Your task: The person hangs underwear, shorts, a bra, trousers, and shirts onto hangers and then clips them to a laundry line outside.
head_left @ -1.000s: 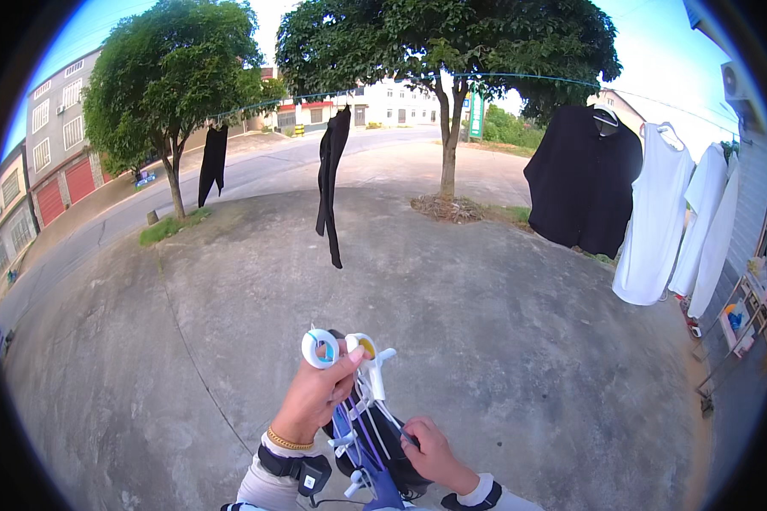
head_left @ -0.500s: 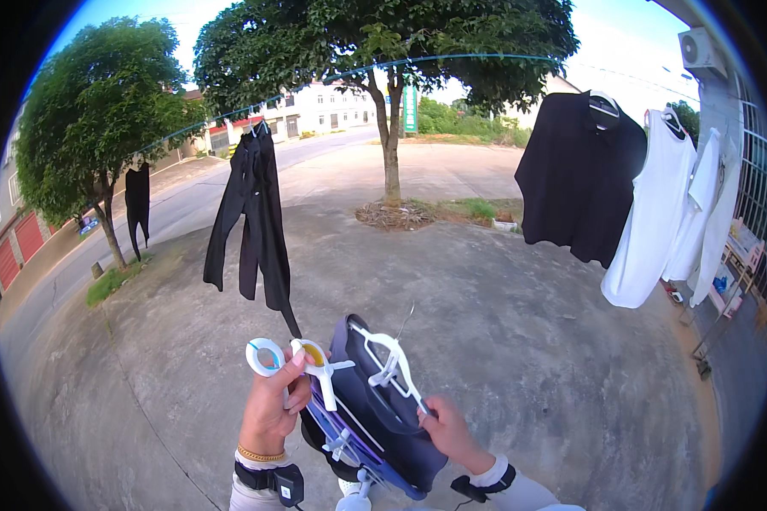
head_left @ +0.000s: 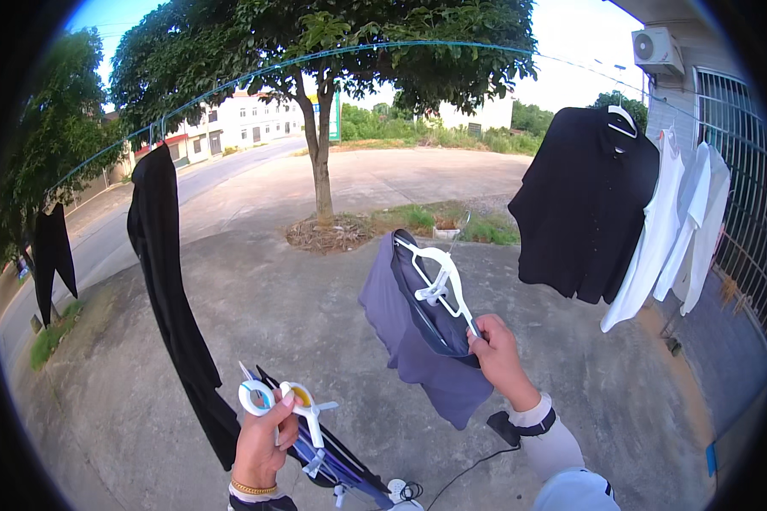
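Observation:
My right hand (head_left: 499, 355) grips the lower end of a white clothes hanger (head_left: 448, 277), raised in front of me. A grey-purple garment (head_left: 413, 358) with a darker waistband hangs around this hanger, whose thin metal hook points up. Lower to the left, my left hand (head_left: 266, 440) is closed on white ring-headed clips (head_left: 313, 412), one with teal and one with yellow inside the ring. Beside and below that hand, a bundle of dark and blue-purple pieces with small white clips (head_left: 341, 468) slants down; I cannot tell whether the hand holds it.
A teal line (head_left: 349, 49) runs overhead. From it hang black trousers (head_left: 158, 255) at left and a black shirt (head_left: 584, 209) at right, with several white garments (head_left: 656, 238) beyond. A tree (head_left: 322, 153) stands ahead; a barred window (head_left: 741, 162) is on the right.
My right hand has lifted the hanger and grey-purple garment up and right, away from the bundle near my left hand. My view has turned right; the left hand keeps its clips.

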{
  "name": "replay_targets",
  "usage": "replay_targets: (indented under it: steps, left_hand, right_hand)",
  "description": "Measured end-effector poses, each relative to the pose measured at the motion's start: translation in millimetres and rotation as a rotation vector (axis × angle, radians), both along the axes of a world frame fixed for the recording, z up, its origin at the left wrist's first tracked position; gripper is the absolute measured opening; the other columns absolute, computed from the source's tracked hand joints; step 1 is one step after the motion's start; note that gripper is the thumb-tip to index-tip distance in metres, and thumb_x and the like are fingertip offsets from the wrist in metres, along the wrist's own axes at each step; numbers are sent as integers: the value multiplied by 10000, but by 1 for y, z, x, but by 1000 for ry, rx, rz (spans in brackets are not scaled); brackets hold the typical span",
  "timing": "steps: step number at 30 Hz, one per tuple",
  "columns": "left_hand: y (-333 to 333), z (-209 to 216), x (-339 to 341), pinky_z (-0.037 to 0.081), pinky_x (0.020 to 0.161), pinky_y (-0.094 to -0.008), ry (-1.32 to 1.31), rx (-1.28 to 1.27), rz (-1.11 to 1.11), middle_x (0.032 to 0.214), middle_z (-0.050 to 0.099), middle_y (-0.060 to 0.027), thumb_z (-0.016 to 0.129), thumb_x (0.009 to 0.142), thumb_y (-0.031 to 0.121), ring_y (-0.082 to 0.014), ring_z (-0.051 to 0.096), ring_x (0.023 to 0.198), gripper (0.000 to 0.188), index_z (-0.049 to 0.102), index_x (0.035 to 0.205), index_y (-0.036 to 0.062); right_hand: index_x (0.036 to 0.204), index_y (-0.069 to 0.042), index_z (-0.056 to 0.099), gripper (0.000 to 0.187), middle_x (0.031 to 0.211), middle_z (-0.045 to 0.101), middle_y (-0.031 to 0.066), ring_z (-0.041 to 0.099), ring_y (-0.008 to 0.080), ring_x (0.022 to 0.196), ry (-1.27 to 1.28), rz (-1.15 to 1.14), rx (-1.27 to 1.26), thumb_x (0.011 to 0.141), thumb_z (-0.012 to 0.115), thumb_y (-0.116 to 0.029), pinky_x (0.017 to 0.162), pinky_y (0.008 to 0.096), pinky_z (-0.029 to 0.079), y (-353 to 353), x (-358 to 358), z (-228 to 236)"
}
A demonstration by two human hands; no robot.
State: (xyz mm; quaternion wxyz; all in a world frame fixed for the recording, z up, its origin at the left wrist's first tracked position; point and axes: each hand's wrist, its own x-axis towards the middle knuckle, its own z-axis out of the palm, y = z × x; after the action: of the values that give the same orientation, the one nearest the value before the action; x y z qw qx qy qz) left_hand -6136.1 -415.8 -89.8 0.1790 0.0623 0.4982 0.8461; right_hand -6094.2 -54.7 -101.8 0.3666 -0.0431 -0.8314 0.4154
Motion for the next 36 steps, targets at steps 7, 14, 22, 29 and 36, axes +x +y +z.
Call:
replay_targets:
  steps: [7,14,22,29,36]
  left_hand:
    - [32,-35,-99,239,358,-210,-5,26,28,583,498,-48,575,901,128,-73,348,379,142,577,841,0]
    - [45,-37,-169,205,387,-212,-82,13,46,504,390,53,539,954,189,-38,315,404,164,595,906,42]
    - [37,-24,-198,199,392,-213,-21,-37,33,516,390,61,574,935,213,-39,316,410,167,599,856,68]
    - [22,-28,-216,210,387,-213,-31,14,42,534,431,41,571,936,200,-47,338,410,164,591,876,48]
    - [15,-36,-227,207,370,-205,-115,-42,69,512,419,38,573,934,209,-46,339,393,161,594,895,54]
  right_hand:
    - [864,19,527,67,830,497,109,531,205,717,323,-77,313,798,536,25,638,304,420,35,-117,94]
    - [886,38,507,104,870,507,170,533,324,755,551,-18,458,783,508,26,695,366,432,20,-205,191]
    - [884,46,522,113,859,522,201,531,373,786,599,-58,466,792,544,-16,710,399,431,20,-288,213]
    - [887,45,527,116,891,532,220,524,409,839,649,-166,537,788,533,-17,745,460,421,33,-333,234]
    - [910,51,483,142,960,498,240,512,438,909,552,-166,566,772,497,22,789,494,425,42,-356,230]
